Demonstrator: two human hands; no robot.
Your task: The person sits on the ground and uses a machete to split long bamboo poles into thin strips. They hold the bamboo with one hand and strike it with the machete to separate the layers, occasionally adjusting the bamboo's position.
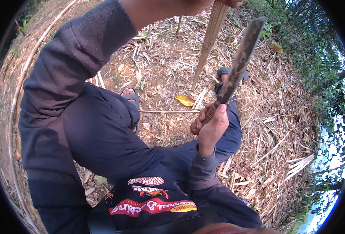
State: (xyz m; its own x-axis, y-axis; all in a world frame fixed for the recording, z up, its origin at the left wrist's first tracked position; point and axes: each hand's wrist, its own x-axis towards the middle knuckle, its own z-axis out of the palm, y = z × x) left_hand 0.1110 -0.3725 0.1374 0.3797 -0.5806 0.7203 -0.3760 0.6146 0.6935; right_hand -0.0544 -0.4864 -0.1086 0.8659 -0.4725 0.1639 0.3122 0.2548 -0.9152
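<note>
My right hand (214, 126) is closed around the handle of a machete (240, 62). Its broad, stained blade points up and slightly right. At the upper edge, my left hand (194, 5) is partly cut off by the picture's rim. The fingers that show there close on the top of a pointed wooden stake (210, 38). This pale, split piece tapers downward, its thin tip low over the litter, though I cannot tell whether it touches the ground. The blade is to the right of the stake and apart from it.
My sandalled feet, one at the left (130, 93) and one at the right (225, 72), are on ground strewn with dry leaves and splinters. A yellow leaf (185, 100) and a thin stick (168, 112) lie between them. A long pole (14, 105) runs along the left; shrubs (297, 43) grow at the right.
</note>
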